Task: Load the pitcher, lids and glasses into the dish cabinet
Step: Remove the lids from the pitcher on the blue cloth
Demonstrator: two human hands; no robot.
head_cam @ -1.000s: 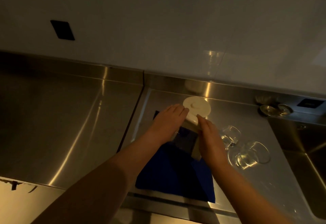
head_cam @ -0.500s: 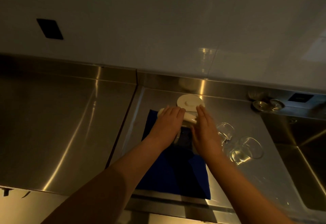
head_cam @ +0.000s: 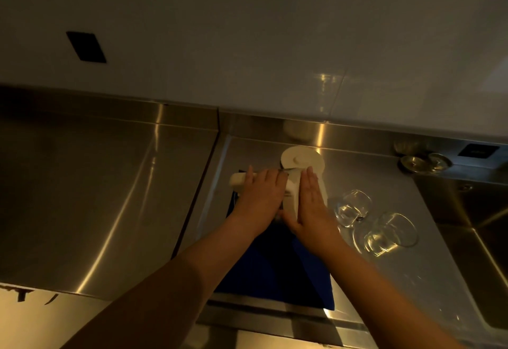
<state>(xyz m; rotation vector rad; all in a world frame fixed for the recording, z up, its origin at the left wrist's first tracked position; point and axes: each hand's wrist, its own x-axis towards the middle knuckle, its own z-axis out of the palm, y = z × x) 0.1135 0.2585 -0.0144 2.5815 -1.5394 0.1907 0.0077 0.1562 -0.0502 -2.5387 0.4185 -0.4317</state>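
Gripping white plastic pitcher (head_cam: 292, 194) on steel worktop (head_cam: 110, 197) | left hand (head_cam: 261, 197) wraps its handle side, right hand (head_cam: 310, 205) lies flat against body | lift level, clear round white lid (head_cam: 301, 159) and two clear glasses (head_cam: 371, 219) just right

You see a brushed, glossy steel table (head_cam: 115, 197), clear glossy glasses (head_cam: 384, 231), a matt blue cloth (head_cam: 275, 271), a smooth white lid (head_cam: 302, 159).

A white pitcher (head_cam: 292, 193) stands over the near blue cloth, half hidden. Just behind it lies a round white lid (head_cam: 301, 159), knob up. Two clear glasses (head_cam: 353, 207) (head_cam: 390, 233) lie tipped on their sides to its right.
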